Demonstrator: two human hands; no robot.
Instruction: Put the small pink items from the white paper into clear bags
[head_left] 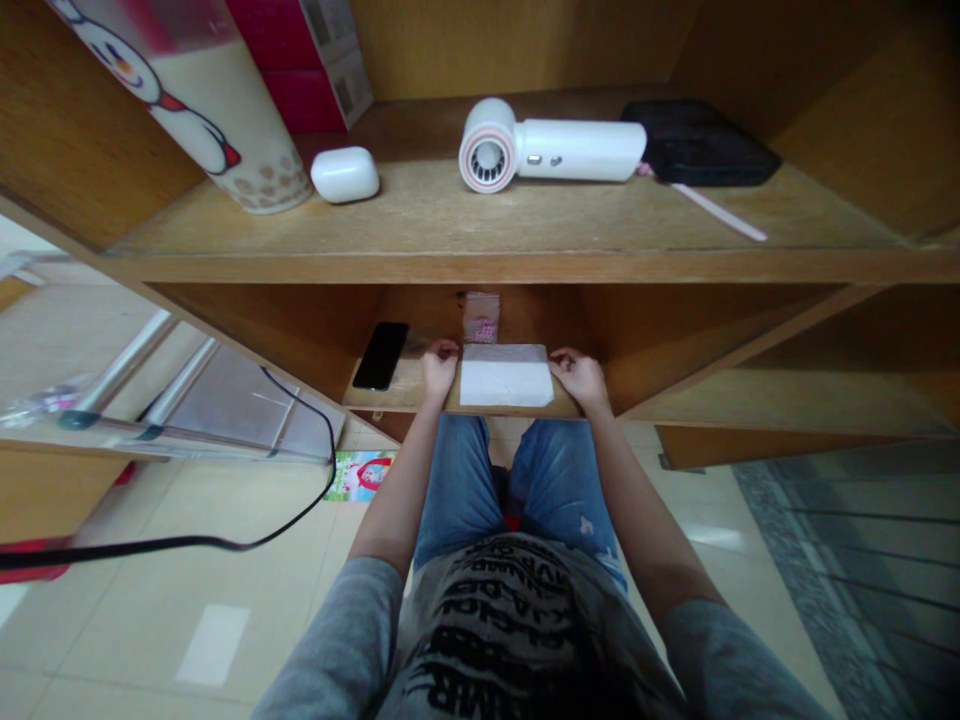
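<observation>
A folded white sheet of paper lies flat on the lower shelf, close to its front edge. My left hand rests just left of it with the fingers curled in, and nothing shows in them. On the other side, my right hand lies by the paper's right edge, its fingers loosely bent and apart from the thumb; I see nothing held there. Behind the paper is a small clear bag with pink beads in it. To the left of my left hand lies a black phone.
On the upper shelf stand a milk tea cup, a white earbud case, a white handheld fan, a dark flat case and pink boxes. A black cable hangs at the left.
</observation>
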